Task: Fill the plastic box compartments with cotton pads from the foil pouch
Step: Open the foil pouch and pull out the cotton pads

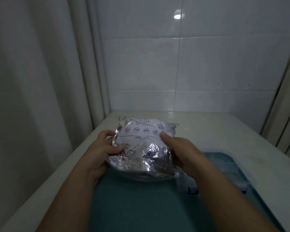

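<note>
- The crinkly, shiny foil pouch point(144, 148) is held over the far edge of a smooth teal mat point(132, 206) on the white worktop point(224, 131).
- The left hand point(99, 153) and right hand point(182, 153) each hold one side: each grip pinches the pouch, thumb on top.
- The clear plastic box point(231, 163) with blue clips lies on the mat's right side, just beside the pouch.
- The glossy worktop runs on behind the pouch to the tiled wall point(208, 64).

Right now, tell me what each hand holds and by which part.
Both hold the foil pouch: the left hand grips its left edge, the right hand its right edge, thumb on the white label.
</note>
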`<action>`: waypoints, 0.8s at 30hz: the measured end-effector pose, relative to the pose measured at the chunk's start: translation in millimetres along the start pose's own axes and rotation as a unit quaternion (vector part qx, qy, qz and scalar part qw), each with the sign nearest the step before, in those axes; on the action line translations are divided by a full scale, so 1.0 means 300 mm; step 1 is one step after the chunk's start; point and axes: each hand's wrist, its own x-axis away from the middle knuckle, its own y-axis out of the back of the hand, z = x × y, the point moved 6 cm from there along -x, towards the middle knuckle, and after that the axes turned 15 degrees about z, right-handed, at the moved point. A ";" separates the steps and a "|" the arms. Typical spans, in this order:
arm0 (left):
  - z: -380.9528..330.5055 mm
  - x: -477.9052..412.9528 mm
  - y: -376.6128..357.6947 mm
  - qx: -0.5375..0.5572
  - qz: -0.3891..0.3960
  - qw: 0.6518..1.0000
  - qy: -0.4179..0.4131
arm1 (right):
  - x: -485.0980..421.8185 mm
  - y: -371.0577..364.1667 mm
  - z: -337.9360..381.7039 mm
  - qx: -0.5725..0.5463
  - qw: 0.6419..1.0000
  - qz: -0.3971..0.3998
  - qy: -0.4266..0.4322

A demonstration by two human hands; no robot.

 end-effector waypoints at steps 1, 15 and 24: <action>-0.002 0.000 -0.006 -0.006 0.004 1.000 0.000 | -0.001 -0.002 -0.002 -0.006 1.000 0.006 0.018; 0.014 -0.012 -0.022 0.057 -0.023 0.998 -0.023 | 0.038 -0.032 0.039 0.110 0.978 -0.049 0.173; 0.004 -0.015 0.007 -0.006 -0.122 0.992 -0.034 | 0.034 -0.059 0.022 0.127 0.980 -0.019 0.153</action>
